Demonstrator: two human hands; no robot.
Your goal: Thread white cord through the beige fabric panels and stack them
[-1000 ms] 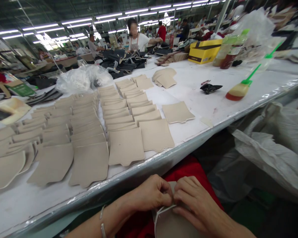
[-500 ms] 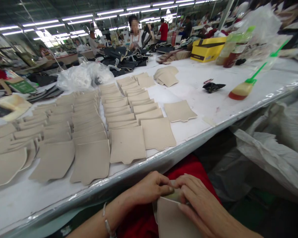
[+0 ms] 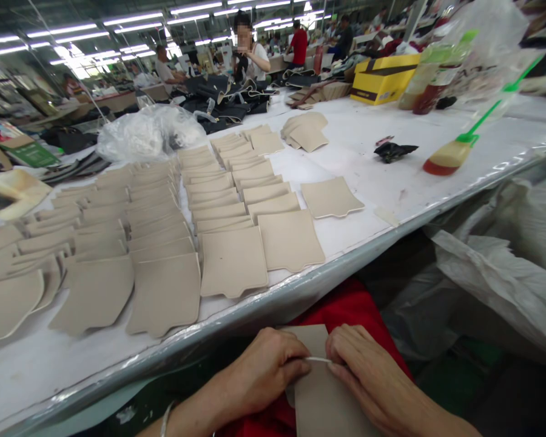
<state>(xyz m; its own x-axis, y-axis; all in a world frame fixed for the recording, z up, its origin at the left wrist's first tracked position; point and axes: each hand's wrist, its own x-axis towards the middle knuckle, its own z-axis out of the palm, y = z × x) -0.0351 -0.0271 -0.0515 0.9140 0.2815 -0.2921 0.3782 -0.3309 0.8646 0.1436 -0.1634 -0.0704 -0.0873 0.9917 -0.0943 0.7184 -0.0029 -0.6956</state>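
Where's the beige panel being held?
Head view, bottom, right of centre: the beige panel is gripped by the left hand and right hand, over red cloth.

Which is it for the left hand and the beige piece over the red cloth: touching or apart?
Touching: the head view shows the left hand pinching the piece at its pale edge, no gap showing.

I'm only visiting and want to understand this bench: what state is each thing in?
Left hand: pinching the held beige piece
Right hand: gripping it too
Held beige piece: off the table
Rows of beige pieces: overlapping
Single beige piece: apart from the rows
Green-spouted bottle: partly filled
Clear plastic behind the rows: crumpled
Black scrap: crumpled
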